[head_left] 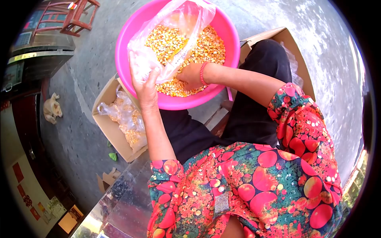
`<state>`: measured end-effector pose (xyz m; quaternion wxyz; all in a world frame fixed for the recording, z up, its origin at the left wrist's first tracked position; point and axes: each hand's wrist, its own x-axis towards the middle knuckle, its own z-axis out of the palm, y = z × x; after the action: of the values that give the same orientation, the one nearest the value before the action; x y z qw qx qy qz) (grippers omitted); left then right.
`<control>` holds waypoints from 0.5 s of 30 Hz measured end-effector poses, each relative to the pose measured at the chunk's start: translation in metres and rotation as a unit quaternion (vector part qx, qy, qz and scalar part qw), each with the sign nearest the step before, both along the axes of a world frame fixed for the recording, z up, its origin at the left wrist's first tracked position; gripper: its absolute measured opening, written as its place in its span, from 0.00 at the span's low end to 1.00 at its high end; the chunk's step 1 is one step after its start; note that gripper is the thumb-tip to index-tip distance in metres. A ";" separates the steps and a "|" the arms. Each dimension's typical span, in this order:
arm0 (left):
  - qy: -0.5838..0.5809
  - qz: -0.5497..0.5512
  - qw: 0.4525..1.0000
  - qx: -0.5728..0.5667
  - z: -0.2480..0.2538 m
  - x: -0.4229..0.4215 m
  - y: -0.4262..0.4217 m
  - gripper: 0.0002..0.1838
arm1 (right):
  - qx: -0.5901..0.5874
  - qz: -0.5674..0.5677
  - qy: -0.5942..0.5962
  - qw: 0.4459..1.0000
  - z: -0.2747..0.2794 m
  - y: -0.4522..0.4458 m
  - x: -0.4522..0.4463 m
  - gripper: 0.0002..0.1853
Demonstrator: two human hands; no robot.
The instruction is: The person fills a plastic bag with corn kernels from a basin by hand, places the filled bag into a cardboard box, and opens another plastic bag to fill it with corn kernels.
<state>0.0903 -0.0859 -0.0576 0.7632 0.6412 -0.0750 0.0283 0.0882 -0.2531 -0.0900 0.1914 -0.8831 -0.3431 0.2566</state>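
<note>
Pink plastic makes up the wide basin [177, 104], which sits at the far side of the person's lap, well filled with loose corn kernels [210, 44]. Over its left part lies a thin clear bag [139, 55], spread across the basin with kernels showing through or within it. The left hand [145, 85] grips the bag's left side, thumb on the near side and fingers partly lost in glare. The right hand [191, 75], wearing a red bracelet [203, 73], dips into the corn at the near right; its fingertips are buried, so I cannot tell whether they pinch a handful or lie spread.

Slack, slippery plastic could fold over its own mouth, sending kernels down the outside. A hard pull by the left hand might tear it. The basin's support is hidden; a shifting knee or leaning forearm could tip it, spilling corn onto the concrete floor [89, 59] or into the left cardboard box [104, 104], where other bags [133, 121] lie.
</note>
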 end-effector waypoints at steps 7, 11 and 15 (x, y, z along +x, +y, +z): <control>0.001 0.002 1.000 -0.004 0.001 -0.001 0.000 0.45 | -0.008 0.084 0.009 0.996 -0.015 -0.002 0.021 0.10; -0.003 -0.002 1.000 -0.004 -0.002 0.001 0.001 0.45 | -0.017 0.072 0.062 0.995 0.010 -0.024 0.036 0.08; 0.003 0.000 1.000 -0.009 0.001 -0.001 0.000 0.45 | 0.014 0.048 0.216 0.975 0.047 -0.042 0.044 0.09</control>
<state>0.0888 -0.0860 -0.0568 0.7689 0.6346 -0.0728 0.0270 0.1324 -0.2948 -0.0430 0.2604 -0.7863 -0.3394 0.4458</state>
